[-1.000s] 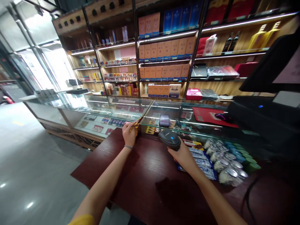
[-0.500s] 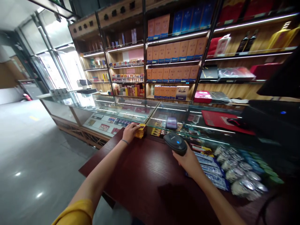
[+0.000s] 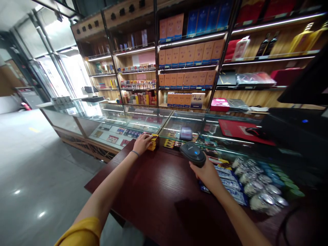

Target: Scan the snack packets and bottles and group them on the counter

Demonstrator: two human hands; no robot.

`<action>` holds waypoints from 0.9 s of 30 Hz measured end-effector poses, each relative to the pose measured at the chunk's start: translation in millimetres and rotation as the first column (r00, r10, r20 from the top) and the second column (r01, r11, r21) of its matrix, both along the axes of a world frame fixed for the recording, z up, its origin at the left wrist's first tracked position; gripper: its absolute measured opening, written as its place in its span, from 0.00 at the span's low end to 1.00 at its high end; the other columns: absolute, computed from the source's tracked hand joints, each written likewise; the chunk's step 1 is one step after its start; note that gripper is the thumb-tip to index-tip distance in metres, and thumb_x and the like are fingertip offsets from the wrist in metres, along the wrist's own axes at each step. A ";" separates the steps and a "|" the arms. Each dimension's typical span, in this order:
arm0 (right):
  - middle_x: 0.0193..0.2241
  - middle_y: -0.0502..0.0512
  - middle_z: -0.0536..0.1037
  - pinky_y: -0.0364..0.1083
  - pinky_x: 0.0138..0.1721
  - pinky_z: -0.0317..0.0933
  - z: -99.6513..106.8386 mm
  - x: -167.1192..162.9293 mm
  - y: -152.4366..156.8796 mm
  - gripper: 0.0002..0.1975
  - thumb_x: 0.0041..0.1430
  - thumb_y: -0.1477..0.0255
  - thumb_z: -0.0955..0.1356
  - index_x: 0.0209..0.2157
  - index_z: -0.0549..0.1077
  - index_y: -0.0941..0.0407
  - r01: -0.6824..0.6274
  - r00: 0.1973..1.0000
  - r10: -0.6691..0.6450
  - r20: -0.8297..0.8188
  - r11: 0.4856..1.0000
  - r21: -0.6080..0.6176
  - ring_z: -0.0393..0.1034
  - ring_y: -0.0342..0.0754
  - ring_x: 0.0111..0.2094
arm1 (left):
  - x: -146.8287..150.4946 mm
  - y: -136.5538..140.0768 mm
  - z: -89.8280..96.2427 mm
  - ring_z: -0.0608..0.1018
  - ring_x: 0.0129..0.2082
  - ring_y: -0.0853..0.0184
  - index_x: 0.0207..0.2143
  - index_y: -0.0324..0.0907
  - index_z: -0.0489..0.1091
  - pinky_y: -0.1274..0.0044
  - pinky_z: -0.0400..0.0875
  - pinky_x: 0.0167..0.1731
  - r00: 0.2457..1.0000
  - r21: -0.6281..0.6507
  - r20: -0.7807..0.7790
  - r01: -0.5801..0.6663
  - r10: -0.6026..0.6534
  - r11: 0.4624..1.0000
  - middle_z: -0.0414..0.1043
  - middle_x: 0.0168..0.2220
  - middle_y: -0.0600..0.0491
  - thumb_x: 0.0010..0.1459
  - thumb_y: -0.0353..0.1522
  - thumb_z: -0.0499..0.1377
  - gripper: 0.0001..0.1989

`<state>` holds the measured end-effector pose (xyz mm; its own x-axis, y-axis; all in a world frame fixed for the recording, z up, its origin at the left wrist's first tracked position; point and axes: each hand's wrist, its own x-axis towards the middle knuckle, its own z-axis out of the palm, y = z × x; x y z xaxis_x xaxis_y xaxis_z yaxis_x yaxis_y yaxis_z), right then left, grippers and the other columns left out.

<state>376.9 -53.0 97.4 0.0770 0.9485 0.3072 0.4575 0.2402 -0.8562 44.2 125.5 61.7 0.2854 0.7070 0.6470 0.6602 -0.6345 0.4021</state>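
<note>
At the far edge of the dark red wooden table [image 3: 153,184], my left hand [image 3: 142,143] is closed around the left side of a small stack of yellow packets [image 3: 154,142]. Its fingers lie over the top of the stack, and the print on the packets is too small to read. My right hand [image 3: 206,169] grips a black barcode scanner [image 3: 192,153] with a lit blue light on top. The scanner's head points left and away from me, above the tabletop; its handle is mostly hidden in my fingers.
Blue-and-white packets [image 3: 232,186] and several silver-lidded jars [image 3: 262,201] stand on the right, beside green-lidded containers [image 3: 292,186]. A glass display counter [image 3: 128,118] runs behind the table. A red mat [image 3: 232,131] with a mouse lies on the glass. Stocked shelves [image 3: 188,68] line the wall.
The view has shifted slightly. Both hands keep their grips, the left on the yellow packets and the right on the scanner, with hardly any movement.
</note>
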 end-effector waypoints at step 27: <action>0.15 0.45 0.70 0.44 0.16 0.53 73.7 144.6 -50.8 0.19 0.52 0.63 0.70 0.46 0.74 0.54 0.213 0.972 -0.180 0.148 0.946 -0.245 0.59 0.45 0.13 | 241.0 -69.1 -1.7 0.74 0.53 0.54 0.40 0.51 0.79 0.61 0.59 0.64 0.706 -0.100 0.583 0.554 -0.403 0.826 0.76 0.46 0.49 0.46 0.27 0.71 0.17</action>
